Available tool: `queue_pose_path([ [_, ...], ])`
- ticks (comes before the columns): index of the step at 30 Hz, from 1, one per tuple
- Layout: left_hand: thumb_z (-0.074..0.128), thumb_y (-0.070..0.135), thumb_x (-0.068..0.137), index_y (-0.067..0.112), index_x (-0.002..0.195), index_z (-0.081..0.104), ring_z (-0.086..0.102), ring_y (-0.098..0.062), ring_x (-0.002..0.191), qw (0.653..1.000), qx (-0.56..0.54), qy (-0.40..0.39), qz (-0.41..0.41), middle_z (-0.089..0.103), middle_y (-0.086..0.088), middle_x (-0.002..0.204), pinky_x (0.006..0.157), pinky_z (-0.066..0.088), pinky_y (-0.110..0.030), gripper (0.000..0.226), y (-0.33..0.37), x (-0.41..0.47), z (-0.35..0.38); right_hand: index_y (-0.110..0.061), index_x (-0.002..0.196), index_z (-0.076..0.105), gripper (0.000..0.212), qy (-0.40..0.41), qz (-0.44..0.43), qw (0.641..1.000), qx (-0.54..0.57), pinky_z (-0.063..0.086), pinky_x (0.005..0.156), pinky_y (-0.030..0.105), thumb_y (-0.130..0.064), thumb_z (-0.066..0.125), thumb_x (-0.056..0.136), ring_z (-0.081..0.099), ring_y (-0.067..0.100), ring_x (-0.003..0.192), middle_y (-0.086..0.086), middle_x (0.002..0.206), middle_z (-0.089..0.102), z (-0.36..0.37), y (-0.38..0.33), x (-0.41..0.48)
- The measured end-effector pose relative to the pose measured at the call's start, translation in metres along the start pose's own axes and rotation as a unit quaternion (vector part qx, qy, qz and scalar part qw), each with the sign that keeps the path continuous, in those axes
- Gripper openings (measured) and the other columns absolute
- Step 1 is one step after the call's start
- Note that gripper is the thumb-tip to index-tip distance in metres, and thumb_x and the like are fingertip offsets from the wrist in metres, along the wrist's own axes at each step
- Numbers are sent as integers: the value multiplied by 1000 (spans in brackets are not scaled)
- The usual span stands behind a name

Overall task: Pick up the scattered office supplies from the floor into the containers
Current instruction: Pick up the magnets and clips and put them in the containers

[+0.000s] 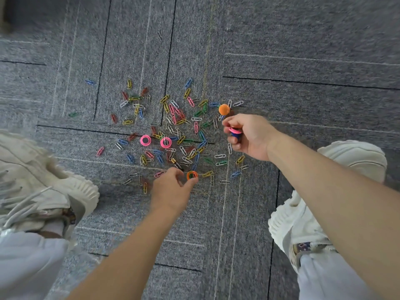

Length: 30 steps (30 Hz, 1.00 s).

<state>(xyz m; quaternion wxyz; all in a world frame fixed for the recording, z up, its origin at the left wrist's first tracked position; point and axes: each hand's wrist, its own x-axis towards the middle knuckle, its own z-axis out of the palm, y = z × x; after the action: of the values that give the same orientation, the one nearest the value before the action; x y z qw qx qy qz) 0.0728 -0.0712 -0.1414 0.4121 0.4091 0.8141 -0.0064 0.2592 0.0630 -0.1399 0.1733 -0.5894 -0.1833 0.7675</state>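
Our left hand (171,187) pinches an orange ring magnet (192,175); our right hand (249,135) curls round a pink magnet (235,131). Paper clips (186,135) crowd both, with a battery (176,164) beside the left fingers.

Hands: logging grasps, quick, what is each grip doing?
Left hand: pinching the near orange magnet.
Right hand: closed on pink and blue magnets.
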Motion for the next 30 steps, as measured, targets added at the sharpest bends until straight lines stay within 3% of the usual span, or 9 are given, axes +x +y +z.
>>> queue_pose_path([
  [5,79,42,79,23,81,65,60,-15,81,997,-24,57,-35,63,6,86,77,54,-35,24,12,6,17,-10,90,62,21,-2,-4,998,-66,25,48,24,-11,42,98,38,11,50,0,68,49,-2,12,-4],
  [8,77,31,83,17,75,61,57,-12,74,997,-50,57,-24,62,4,82,66,49,-28,23,19,1,25,-10,91,65,17,1,-3,995,-97,28,48,24,-16,50,97,40,11,50,-1,69,50,-6,12,-6],
  [11,72,22,88,11,79,58,52,-11,66,993,-99,56,-20,60,3,77,58,41,-23,20,22,-5,25,-11,89,64,17,7,2,995,-96,28,48,24,-20,52,97,40,11,50,-2,66,50,-12,7,-7],
  [14,72,19,88,17,93,57,57,-5,71,994,-108,33,-13,62,6,83,59,43,-19,16,20,-6,18,-11,89,64,19,21,0,997,-74,28,48,24,-22,52,97,39,11,49,-2,65,50,-16,0,-6],
  [18,69,31,91,27,112,59,62,-5,72,997,-77,-17,6,64,7,90,64,52,-21,24,23,0,14,-12,85,64,22,40,4,997,-72,28,47,24,-24,51,98,39,11,49,-2,65,50,-19,-4,-2],
  [24,65,34,94,21,98,77,52,-4,57,999,-36,1,20,68,9,76,52,40,-18,18,24,8,10,-12,81,64,27,35,17,993,-113,32,50,26,-26,49,98,41,12,50,-2,64,51,-19,-8,1],
  [25,69,34,91,22,97,77,53,-4,57,999,-38,-1,16,69,10,76,53,44,-19,16,26,8,9,-12,80,64,27,38,16,993,-113,32,49,26,-26,50,98,41,12,50,-2,64,52,-19,-9,2],
  [27,76,38,83,22,99,74,59,-7,69,999,-33,3,17,69,9,86,70,56,-27,23,26,9,11,-12,80,65,26,45,17,992,-120,33,49,26,-26,50,97,42,12,49,-2,64,52,-20,-8,4],
  [30,80,40,78,23,106,71,61,-14,89,999,17,1,46,66,5,98,87,54,-36,34,30,8,15,-13,80,65,26,53,25,989,-137,33,49,26,-27,51,96,42,12,50,-2,65,53,-22,-6,8],
])
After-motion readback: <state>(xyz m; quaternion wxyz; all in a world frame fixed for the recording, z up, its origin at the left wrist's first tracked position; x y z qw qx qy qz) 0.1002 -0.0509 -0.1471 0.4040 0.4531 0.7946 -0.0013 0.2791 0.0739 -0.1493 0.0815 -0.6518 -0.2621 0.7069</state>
